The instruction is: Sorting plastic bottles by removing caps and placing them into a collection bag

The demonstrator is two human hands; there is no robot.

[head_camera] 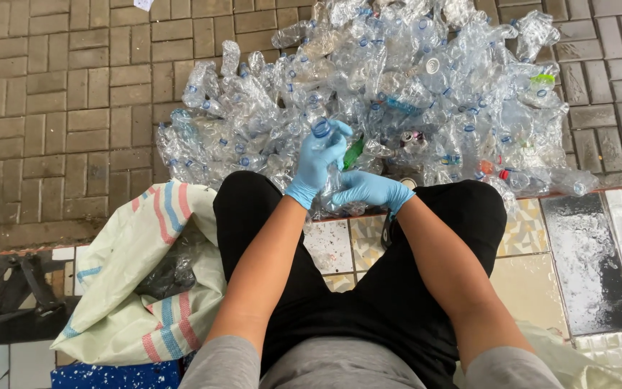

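Both my hands wear blue gloves and meet over my knees. My left hand (318, 160) grips the top of a crushed clear plastic bottle (340, 198) with a blue cap (321, 128). My right hand (372, 189) holds the lower part of the same bottle. Just behind it lies a large pile of crushed clear plastic bottles (397, 94) on the brick paving. A green bottle (354, 153) lies in the pile close to my hands.
A white sack with red and blue stripes (138, 288) stands open at my left knee with dark plastic inside. Grey brick paving (59, 108) stretches to the left. I sit on a tiled ledge (584, 252), wet on the right. Dark metal framework (8, 295) sits at lower left.
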